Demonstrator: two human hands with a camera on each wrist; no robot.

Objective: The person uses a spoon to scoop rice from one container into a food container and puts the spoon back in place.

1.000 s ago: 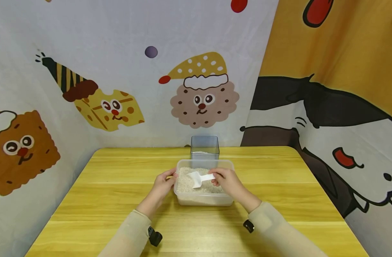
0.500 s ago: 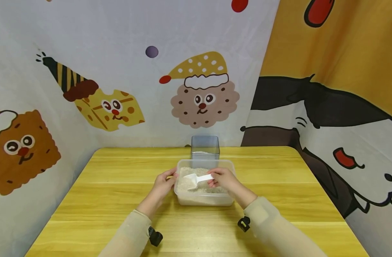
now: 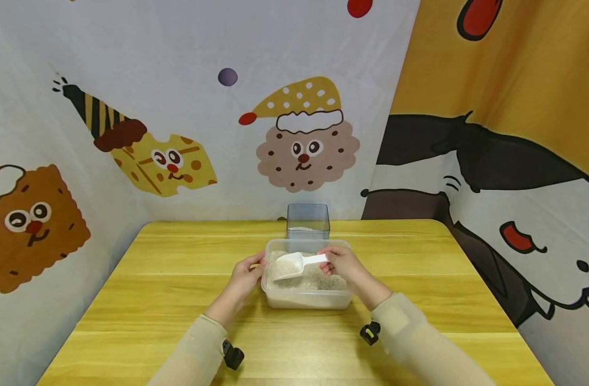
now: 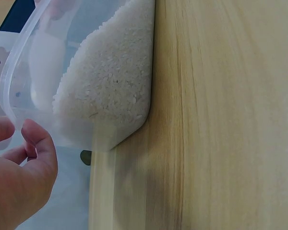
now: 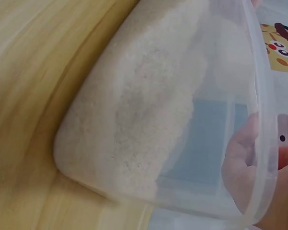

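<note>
A clear plastic container (image 3: 307,301) of white rice (image 3: 318,279) stands in the middle of the table. My left hand (image 3: 243,282) grips its left rim; in the left wrist view the thumb and fingers of that left hand (image 4: 26,175) close on the rim corner. With my right hand (image 3: 346,269) I pinch the handle of a white scoop (image 3: 315,259), held over the rice. Rice lies in the scoop's bowl. The right wrist view shows the right hand (image 5: 242,172) partly through the container's wall; the scoop looks blurred there.
Behind the container stands a bluish translucent bin (image 3: 308,214) with something white low inside. The wooden table (image 3: 178,289) ends at a cloth backdrop (image 3: 188,64) printed with cartoon figures. A small black camera sits on each wrist.
The scoop has dipped left into the rice, then come up slightly to the right with rice in it. The left hand and container have stayed in place.
</note>
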